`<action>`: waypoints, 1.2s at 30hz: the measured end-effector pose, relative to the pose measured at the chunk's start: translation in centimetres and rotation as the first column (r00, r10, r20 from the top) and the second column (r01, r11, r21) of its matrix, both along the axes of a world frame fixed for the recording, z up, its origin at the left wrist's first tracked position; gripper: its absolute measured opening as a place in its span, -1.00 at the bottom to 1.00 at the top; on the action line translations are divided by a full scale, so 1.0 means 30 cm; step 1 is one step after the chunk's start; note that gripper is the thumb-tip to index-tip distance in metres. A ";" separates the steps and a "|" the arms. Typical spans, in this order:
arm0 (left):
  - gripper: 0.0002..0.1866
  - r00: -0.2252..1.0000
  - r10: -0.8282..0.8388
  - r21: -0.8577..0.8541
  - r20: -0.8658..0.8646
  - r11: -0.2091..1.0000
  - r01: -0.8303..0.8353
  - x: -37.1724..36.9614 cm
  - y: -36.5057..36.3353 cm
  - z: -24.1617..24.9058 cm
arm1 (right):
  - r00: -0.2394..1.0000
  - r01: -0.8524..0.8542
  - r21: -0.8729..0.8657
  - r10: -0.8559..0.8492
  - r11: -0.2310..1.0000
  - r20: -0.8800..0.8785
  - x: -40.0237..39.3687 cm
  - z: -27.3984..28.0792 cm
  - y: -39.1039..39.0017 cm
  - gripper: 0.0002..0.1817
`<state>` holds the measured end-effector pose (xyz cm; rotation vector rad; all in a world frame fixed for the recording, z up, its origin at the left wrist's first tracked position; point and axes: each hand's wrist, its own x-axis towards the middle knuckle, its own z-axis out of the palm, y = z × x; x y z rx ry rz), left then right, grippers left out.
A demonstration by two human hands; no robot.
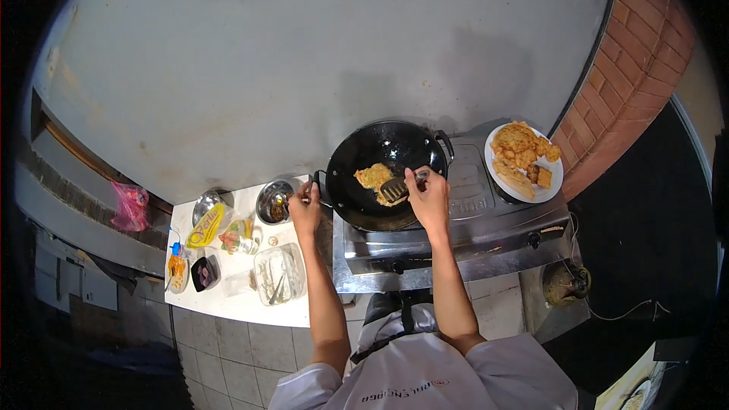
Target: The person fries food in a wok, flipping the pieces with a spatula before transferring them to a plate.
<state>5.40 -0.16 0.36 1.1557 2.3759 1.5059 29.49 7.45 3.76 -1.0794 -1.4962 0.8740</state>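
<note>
A black wok sits on the stove with a yellow-brown omelette-like fritter in it. My right hand is closed round the handle of a dark slotted spatula, whose blade rests on the fritter's right side. At the wok's left rim, my left hand has its fingers closed at the side handle. Just left of that hand is a steel bowl with dark contents.
A plate of fried food stands right of the wok on the steel stove. The white table at left carries a glass container, a yellow packet, a dark bowl and a small plate. A gas cylinder stands below right.
</note>
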 end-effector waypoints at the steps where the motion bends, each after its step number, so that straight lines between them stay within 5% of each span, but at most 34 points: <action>1: -0.62 1.000 -0.008 -0.037 -0.004 0.999 0.008 -0.026 0.017 -0.004 | 1.000 0.003 0.001 -0.003 1.000 -0.006 -0.005 0.002 -0.004 -0.74; 7: -0.59 0.980 -0.073 -0.191 -0.187 0.981 0.036 -0.053 0.045 0.045 | 0.998 -0.051 -0.009 0.051 0.999 -0.031 -0.027 0.020 -0.024 -0.74; 10: -0.61 0.949 -0.042 -0.153 -0.312 0.988 -0.007 -0.076 0.071 0.006 | 0.990 0.001 -0.003 -0.001 1.000 0.138 -0.038 0.017 -0.032 -0.78; 18: -0.67 0.967 -0.060 -0.212 -0.246 0.977 0.007 -0.073 0.084 0.017 | 0.982 0.051 -0.022 -0.046 0.998 0.183 -0.057 -0.005 -0.019 -0.76; 26: -0.69 0.964 -0.015 -0.189 -0.265 0.981 -0.037 -0.068 0.082 0.021 | 0.984 -0.079 -0.090 0.092 0.993 0.154 -0.001 0.001 0.018 -0.71; 36: -0.77 0.959 -0.018 -0.177 -0.281 0.984 -0.033 -0.080 0.085 -0.008 | 0.997 -0.019 0.062 0.015 0.998 0.071 -0.003 -0.025 0.034 -0.67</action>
